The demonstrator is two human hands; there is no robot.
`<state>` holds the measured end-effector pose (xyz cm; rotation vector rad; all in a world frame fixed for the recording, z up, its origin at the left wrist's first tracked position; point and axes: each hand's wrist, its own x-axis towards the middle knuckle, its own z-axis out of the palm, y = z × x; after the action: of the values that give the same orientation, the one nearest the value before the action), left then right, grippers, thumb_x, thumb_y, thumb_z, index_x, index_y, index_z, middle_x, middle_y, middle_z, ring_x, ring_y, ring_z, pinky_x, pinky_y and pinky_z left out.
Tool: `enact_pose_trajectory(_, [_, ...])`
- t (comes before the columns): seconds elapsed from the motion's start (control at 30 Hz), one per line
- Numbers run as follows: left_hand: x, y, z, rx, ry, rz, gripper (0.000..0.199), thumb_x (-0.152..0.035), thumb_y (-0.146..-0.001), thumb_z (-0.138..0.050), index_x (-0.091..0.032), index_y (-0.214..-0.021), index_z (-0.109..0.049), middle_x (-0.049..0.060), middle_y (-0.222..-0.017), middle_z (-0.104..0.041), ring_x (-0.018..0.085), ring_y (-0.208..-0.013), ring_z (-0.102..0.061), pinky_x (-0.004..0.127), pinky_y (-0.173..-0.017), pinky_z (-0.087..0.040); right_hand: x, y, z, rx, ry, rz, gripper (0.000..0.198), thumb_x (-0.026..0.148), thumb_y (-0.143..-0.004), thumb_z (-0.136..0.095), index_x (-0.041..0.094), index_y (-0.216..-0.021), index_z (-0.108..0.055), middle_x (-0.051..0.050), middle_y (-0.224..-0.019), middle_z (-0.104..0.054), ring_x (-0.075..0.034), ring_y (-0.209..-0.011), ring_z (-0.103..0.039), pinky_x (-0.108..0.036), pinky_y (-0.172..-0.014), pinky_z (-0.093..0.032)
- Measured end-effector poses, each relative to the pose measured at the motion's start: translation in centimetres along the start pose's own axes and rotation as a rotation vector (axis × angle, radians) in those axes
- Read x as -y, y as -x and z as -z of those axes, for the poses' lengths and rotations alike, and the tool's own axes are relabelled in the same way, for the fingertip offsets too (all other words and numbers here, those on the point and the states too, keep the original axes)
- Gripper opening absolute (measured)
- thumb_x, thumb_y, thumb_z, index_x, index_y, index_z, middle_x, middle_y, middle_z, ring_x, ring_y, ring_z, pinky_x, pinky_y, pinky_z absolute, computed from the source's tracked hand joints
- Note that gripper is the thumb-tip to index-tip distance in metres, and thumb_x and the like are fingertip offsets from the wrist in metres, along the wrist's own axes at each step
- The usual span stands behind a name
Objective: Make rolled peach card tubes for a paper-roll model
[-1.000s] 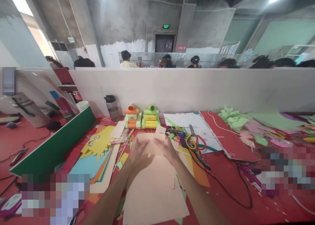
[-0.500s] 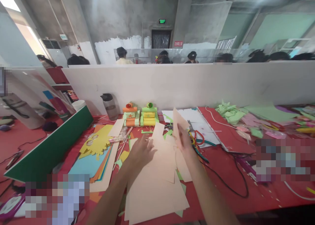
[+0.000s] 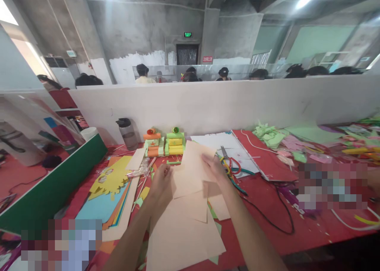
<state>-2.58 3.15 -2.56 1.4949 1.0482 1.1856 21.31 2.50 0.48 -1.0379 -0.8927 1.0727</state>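
A pale peach sheet of paper (image 3: 194, 158) is in my right hand (image 3: 214, 167), tilted up from the pile, with the fingers along its right edge. At the left of the pile, my left hand (image 3: 161, 179) is closed, its fingers curled near the sheets' edge. What it grips, if anything, is hidden. Larger peach sheets (image 3: 184, 239) lie overlapping below both hands, with another peach piece (image 3: 219, 203) under my right wrist. Just beyond the right hand are scissors with red handles (image 3: 235, 166) and a tool with teal handles (image 3: 239, 186).
Rolled-paper models (image 3: 175, 142) stand at the back beside a bottle (image 3: 127, 133). Yellow cut paper (image 3: 114, 180) and coloured sheets (image 3: 97, 205) lie left, by a green board (image 3: 56, 184). Green paper scraps (image 3: 268, 134) lie right. A white partition (image 3: 208, 105) bounds the table; people sit beyond.
My right hand has lowered the sheet and brought it left, turning its face toward me. My left hand has drawn back to the pile's left edge, fingers more curled. The view has shifted slightly.
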Motion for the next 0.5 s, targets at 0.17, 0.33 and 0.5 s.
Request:
enact_pose_trajectory(0.17, [0.0,-1.8,2.3,-0.154,-0.022,-0.088,0.023,-0.039,-0.085,-0.057,-0.02,-0.074,-0.048,-0.004,-0.064,-0.048,0.012,-0.06,-0.049,0.023,-0.059,-0.04,-0.5,0.5,-0.7,0.196,0.087,-0.109,0.039,0.039,-0.064,-0.082,0.016,-0.094,-0.073,-0.01,-0.086,-0.077,-0.029,-0.076,-0.073,-0.038,-0.07,-0.057])
enact_pose_trajectory(0.33, [0.0,-2.4,3.3,-0.172,0.014,-0.096,0.025,-0.043,-0.085,-0.054,-0.021,-0.079,-0.045,-0.006,-0.061,-0.048,0.011,-0.056,-0.048,0.022,-0.057,-0.039,-0.5,0.5,-1.1,0.122,0.069,-0.088,0.039,0.038,-0.065,-0.082,0.015,-0.094,-0.072,-0.011,-0.086,-0.077,-0.03,-0.081,-0.073,-0.038,-0.073,-0.058])
enact_pose_trajectory(0.5, [-0.2,-2.6,3.7,-0.087,0.005,-0.106,0.028,-0.042,-0.076,-0.067,-0.018,-0.075,-0.053,-0.005,-0.059,-0.048,0.01,-0.056,-0.045,0.021,-0.054,-0.034,-0.3,1.3,-1.4,0.203,0.094,-0.125,0.035,0.036,-0.069,-0.079,0.016,-0.097,-0.07,-0.011,-0.094,-0.077,-0.029,-0.084,-0.073,-0.038,-0.076,-0.058])
